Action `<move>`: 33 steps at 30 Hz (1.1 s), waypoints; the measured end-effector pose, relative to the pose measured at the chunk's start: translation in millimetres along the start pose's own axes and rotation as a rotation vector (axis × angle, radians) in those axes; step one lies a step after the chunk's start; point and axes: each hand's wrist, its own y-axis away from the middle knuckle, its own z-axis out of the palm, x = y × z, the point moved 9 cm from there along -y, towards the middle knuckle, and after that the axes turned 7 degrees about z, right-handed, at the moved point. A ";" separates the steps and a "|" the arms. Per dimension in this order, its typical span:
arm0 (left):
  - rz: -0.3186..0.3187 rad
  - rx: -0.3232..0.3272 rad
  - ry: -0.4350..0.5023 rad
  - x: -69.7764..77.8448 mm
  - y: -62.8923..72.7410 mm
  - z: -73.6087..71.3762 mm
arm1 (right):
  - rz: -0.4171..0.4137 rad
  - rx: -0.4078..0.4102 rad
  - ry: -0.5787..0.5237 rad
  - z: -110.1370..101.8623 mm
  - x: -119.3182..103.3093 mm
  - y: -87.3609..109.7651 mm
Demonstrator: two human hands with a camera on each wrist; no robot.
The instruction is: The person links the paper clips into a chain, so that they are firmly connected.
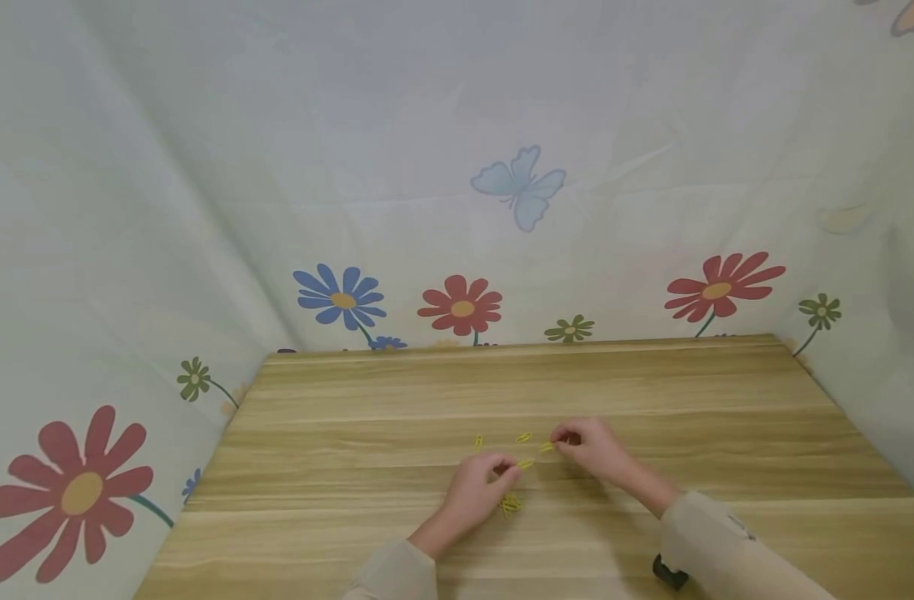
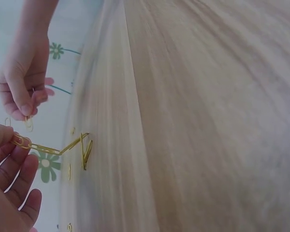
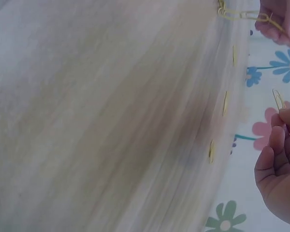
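Note:
My left hand (image 1: 475, 487) pinches the end of a chain of yellow paper clips (image 2: 46, 149) between thumb and fingertips. The chain hangs from those fingertips, and its lower links lie bunched on the table beneath the hand. To the right, my right hand (image 1: 595, 450) pinches a single yellow paper clip (image 3: 279, 99) by one end, its other end pointing toward the left hand. The two hands are close together above the table, with a small gap between the held clips in the head view.
Loose yellow paper clips lie on the wood-grain table (image 1: 352, 475) beyond the hands, one at the left (image 1: 479, 441) and another nearer the middle (image 1: 524, 437). A white flower-printed cloth (image 1: 397, 200) stands behind the table and along its sides.

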 end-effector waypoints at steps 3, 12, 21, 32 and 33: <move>0.011 0.009 -0.010 1.1 -0.9 -0.5 | -0.024 -0.002 -0.004 1.5 -6.1 1.0; 0.005 0.020 -0.018 0.2 -2.2 -0.6 | -0.050 -0.003 -0.003 5.8 -15.5 3.4; 0.000 0.026 -0.011 0.9 -3.4 -1.0 | -0.064 -0.012 -0.017 8.4 -21.4 6.0; 0.012 0.031 0.012 2.6 -4.7 -0.4 | -0.091 -0.031 -0.016 12.2 -26.7 9.7; 0.008 0.032 0.015 2.4 -4.5 -0.3 | -0.094 -0.031 -0.016 12.7 -26.8 9.9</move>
